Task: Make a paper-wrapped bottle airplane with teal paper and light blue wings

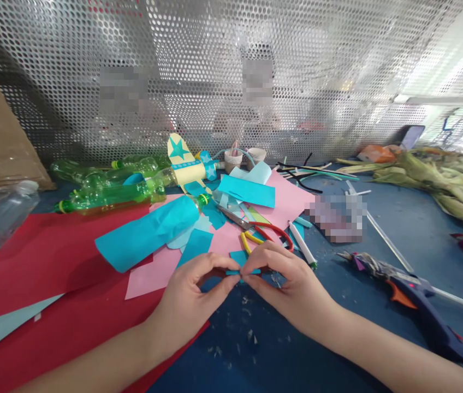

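Note:
My left hand (199,289) and my right hand (286,273) meet low over the table, each with thumb and forefinger pinched. Between the fingertips is a small strip of blue paper (251,271), mostly covered by the fingers. Just beyond them lie red-handled scissors (274,226) and a yellow-handled pair (244,243), on pink paper (153,273) with blue scraps. A plastic bottle wrapped in blue paper (149,232), with a green cap, lies to the left. Behind it rests a yellow paper-covered bottle (188,172) with a blue star.
Blue glue gun (415,295) lies on the right, near a clear glue stick (387,240). Green bottles (112,194) and red paper (71,262) occupy the left. A white marker (303,245) is beyond my right hand. Corn husks (432,174) lie far right, before a perforated metal screen (199,71).

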`<state>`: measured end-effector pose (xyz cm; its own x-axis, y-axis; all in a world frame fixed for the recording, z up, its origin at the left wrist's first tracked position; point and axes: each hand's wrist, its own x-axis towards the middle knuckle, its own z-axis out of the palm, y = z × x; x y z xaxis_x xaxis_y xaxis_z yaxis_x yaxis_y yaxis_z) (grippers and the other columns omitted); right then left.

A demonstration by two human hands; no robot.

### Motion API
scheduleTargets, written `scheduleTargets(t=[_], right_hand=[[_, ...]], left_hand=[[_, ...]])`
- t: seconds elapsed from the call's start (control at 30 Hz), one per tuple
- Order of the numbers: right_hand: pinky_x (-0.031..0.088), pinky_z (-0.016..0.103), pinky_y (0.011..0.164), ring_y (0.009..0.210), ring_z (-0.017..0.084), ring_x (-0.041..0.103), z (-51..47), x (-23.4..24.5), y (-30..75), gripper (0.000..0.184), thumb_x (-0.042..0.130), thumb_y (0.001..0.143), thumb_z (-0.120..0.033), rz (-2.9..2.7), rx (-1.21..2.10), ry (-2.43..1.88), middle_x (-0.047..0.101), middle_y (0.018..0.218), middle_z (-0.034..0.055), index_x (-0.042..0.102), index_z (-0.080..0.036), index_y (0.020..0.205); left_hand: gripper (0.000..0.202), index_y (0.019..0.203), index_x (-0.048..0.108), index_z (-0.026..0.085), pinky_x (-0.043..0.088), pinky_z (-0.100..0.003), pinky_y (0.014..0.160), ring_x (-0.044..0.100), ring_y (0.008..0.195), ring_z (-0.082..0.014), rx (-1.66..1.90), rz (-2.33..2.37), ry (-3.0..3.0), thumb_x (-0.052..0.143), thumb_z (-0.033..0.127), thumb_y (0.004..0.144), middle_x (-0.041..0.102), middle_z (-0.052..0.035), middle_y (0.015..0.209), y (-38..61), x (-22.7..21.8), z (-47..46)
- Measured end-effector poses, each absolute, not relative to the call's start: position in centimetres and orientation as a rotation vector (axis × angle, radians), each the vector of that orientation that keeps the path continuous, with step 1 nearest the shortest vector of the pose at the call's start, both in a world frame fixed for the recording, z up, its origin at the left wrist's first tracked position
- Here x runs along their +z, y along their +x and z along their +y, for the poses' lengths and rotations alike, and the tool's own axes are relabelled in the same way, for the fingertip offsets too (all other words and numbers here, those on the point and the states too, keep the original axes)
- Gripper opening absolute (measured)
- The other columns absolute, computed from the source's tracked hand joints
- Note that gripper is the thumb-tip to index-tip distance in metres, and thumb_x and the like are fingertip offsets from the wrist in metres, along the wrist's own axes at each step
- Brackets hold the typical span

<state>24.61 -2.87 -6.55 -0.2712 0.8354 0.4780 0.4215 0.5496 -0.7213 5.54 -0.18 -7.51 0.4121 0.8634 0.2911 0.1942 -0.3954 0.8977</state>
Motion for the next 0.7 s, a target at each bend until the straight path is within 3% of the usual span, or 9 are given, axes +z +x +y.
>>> scheduleTargets(t=[0.13,0.3,0.5,0.7], right_hand=[[0.050,0.024,0.068,0.076,0.013,0.060,-2.97,-6.56,24.61,0.010,0.060,0.086,-0.013,-1.881,0.605,-1.059,0.062,0.082,0.0008,0.061,-0.023,0.089],[0.054,0.024,0.070,0.083,0.015,0.063,-3.08,-6.49,24.35,0.014,0.059,0.086,-0.025,-1.707,0.868,-1.130,0.064,0.092,0.0040,0.059,-0.021,0.100],[0.051,0.020,0.062,0.068,0.011,0.063,-2.93,-6.17,24.32,0.011,0.056,0.087,-0.024,-1.737,0.914,-1.250,0.067,0.075,0.0004,0.065,-0.019,0.090],[0.053,0.019,0.063,0.068,0.011,0.066,-2.92,-6.36,24.28,0.010,0.058,0.084,-0.021,-1.758,0.828,-1.253,0.071,0.079,0.0006,0.066,-0.020,0.088]], left_hand=[[0.012,0.086,0.065,0.024,0.052,-0.018,0.074,0.064,0.079,-0.0105,1.053,0.889,1.856,0.060,0.014,0.082,0.067,0.0036,0.084,5.57,-7.51,-0.19],[0.012,0.082,0.063,0.023,0.051,-0.016,0.071,0.064,0.075,-0.0089,1.085,0.896,1.859,0.061,0.012,0.080,0.066,0.0043,0.081,5.63,-7.65,-0.05],[0.011,0.083,0.065,0.022,0.053,-0.016,0.073,0.066,0.077,-0.0101,1.045,0.943,1.796,0.065,0.015,0.075,0.067,0.0034,0.081,5.97,-7.38,-0.13],[0.009,0.081,0.067,0.023,0.054,-0.014,0.072,0.067,0.075,-0.0092,1.021,0.994,1.790,0.064,0.016,0.077,0.069,0.0042,0.080,5.97,-7.43,-0.08]])
